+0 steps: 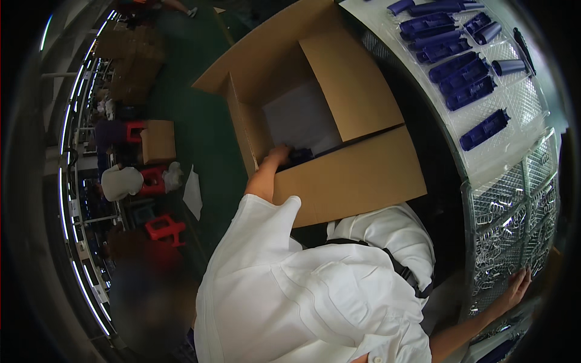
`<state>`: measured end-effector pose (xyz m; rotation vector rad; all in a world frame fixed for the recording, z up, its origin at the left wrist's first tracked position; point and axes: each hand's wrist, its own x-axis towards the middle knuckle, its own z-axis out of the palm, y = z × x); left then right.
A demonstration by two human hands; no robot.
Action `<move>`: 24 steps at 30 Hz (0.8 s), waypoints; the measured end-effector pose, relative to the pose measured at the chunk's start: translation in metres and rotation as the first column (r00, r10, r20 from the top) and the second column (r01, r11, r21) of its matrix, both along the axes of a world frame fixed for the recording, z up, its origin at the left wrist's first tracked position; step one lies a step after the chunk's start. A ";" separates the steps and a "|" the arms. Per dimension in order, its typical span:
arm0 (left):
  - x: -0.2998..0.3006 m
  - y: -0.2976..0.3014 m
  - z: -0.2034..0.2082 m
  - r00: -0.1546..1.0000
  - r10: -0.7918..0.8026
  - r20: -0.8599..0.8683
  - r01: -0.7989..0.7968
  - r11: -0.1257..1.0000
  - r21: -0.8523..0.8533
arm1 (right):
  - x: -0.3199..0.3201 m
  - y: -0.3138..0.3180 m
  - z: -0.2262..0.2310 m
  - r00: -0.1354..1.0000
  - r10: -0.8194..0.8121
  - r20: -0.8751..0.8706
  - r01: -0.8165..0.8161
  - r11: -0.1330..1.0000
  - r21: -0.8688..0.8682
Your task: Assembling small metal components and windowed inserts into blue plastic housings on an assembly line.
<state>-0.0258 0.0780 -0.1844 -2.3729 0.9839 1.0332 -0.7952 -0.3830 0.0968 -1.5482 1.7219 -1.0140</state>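
My left hand [278, 155] reaches down into an open cardboard box [351, 181]. Its fingers are closed at the end of a dark blue plastic shell [299, 157], low inside the near wall; part of the grip is hidden. Far off to the right, my right hand [517, 288] lies over the edge of a clear tray [528, 206] filled with small shiny metal pieces. Its fingers are stretched out, with nothing seen in them. Several more dark blue shells [484, 129] lie in rows on a white sheet [448, 130] beyond that tray.
The box flaps stand spread outward, one beside my left forearm. On the left, a white sheet [192, 193] lies on the green floor [203, 139]. Farther left are red stools [164, 228], a seated person [121, 183] and another cardboard box [158, 142].
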 end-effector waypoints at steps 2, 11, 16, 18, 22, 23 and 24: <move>0.004 0.013 0.009 0.997 -0.027 0.067 0.029 0.999 -0.043 | -0.013 -0.001 -0.010 0.993 0.019 -0.114 -0.013 0.999 0.051; -0.002 0.011 -0.003 0.999 0.040 -0.030 -0.043 0.993 -0.111 | -0.018 -0.008 -0.013 0.996 0.035 0.085 -0.037 0.999 0.025; -0.001 -0.003 -0.009 0.995 0.040 -0.088 -0.046 0.996 -0.070 | -0.017 0.003 -0.005 0.999 0.036 0.037 -0.038 0.999 0.028; 0.004 -0.001 -0.007 0.995 0.050 -0.083 -0.058 0.993 -0.105 | -0.018 0.007 -0.011 0.996 0.063 0.055 -0.064 0.998 0.000; -0.013 0.002 0.008 0.996 0.053 -0.075 -0.055 0.998 -0.022 | 0.028 0.012 0.009 0.987 0.033 0.157 -0.023 0.997 -0.069; -0.004 0.007 0.016 0.998 0.054 -0.041 -0.058 0.994 -0.090 | 0.031 0.015 0.012 0.986 -0.023 0.165 0.036 0.996 -0.078; 0.005 0.000 0.018 0.990 0.132 -0.042 -0.138 0.966 -0.221 | 0.034 0.029 0.020 0.983 -0.098 0.153 0.111 0.990 -0.082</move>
